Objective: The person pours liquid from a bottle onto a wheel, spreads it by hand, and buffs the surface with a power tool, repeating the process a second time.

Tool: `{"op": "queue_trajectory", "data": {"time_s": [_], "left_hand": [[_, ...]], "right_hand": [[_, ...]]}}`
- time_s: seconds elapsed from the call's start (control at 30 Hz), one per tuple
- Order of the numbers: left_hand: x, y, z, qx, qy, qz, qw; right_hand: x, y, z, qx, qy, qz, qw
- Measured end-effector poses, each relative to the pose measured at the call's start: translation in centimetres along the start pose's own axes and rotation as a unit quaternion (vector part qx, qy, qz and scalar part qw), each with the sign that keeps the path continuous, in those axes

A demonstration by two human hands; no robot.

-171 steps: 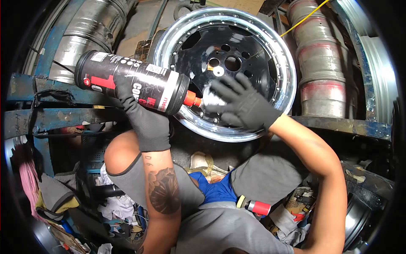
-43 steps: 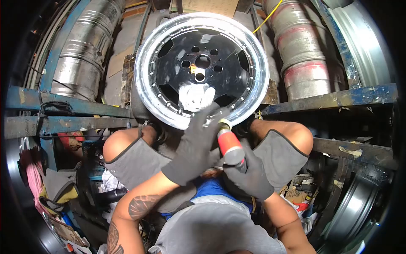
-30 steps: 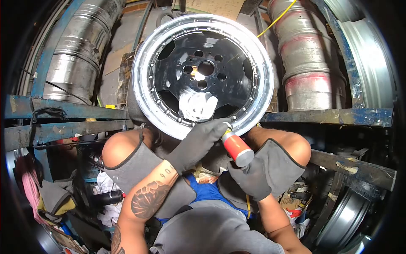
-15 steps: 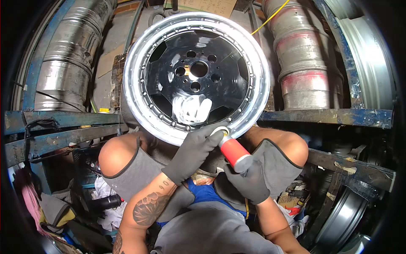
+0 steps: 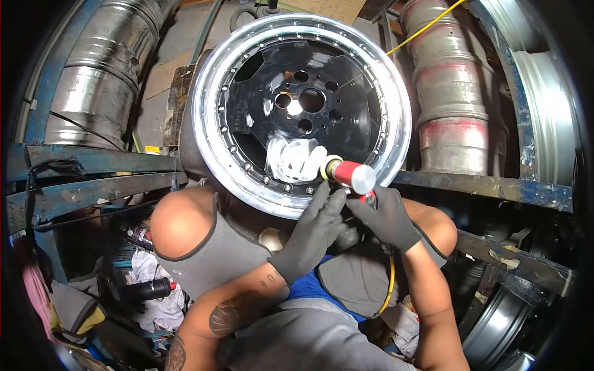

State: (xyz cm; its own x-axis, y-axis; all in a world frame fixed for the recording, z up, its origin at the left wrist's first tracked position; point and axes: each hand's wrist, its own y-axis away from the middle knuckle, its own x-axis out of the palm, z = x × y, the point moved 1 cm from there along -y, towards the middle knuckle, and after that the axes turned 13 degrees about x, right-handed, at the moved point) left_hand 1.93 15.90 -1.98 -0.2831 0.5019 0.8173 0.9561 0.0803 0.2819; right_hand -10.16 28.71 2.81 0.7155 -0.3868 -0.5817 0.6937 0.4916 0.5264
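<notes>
A wheel rim point(image 5: 207, 127) with a bright polished lip and a glossy black centre lies face up before my knees. White paste point(image 5: 291, 162) is smeared over the lower part of its black face. My right hand point(image 5: 391, 219), in a dark glove, is closed round the handle of a red air polisher point(image 5: 348, 172). The polisher's silver cap faces me, and its round pad end points left, close over the paste. My left hand point(image 5: 312, 232), gloved too, is just below the pad with its fingers apart, near the rim's lower edge.
Stacked metal wheel barrels stand at left point(image 5: 93, 93) and right point(image 5: 455, 133) behind blue steel rails point(image 5: 105, 159). A yellow hose point(image 5: 391, 287) hangs below my right hand. White rags point(image 5: 158, 309) and a black bottle point(image 5: 148, 289) lie at lower left.
The polisher has swung up and left, from slanting in front of the rim to over its black face. My left hand has come off the pad and dropped lower.
</notes>
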Motion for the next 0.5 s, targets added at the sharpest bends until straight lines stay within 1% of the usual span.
{"op": "queue_trajectory", "data": {"time_s": [0.1,0.2,0.23,0.33,0.43,0.5], "left_hand": [[0.7,0.0,-0.5,0.03,-0.141,0.003,0.99],[0.4,-0.5,0.1,0.076,-0.148,0.029,0.986],[0.4,-0.5,0.0,0.069,-0.148,0.032,0.986],[0.3,-0.9,-0.1,0.087,-0.152,0.049,0.983],[0.4,-0.8,-0.5,0.076,-0.136,0.052,0.986],[0.5,-0.6,-0.5,0.072,-0.124,0.048,0.989]], "right_hand": [[-0.3,-2.1,0.0,0.005,0.002,0.014,1.0],[-0.2,-2.9,-0.1,0.028,-0.001,0.021,0.999],[-0.3,-2.8,0.6,0.049,0.009,0.022,0.999],[-0.4,-2.9,0.3,0.06,0.013,0.014,0.998],[-0.6,-2.9,1.1,0.069,0.023,0.03,0.997],[-0.3,-3.0,0.9,0.049,0.029,0.018,0.998]]}}
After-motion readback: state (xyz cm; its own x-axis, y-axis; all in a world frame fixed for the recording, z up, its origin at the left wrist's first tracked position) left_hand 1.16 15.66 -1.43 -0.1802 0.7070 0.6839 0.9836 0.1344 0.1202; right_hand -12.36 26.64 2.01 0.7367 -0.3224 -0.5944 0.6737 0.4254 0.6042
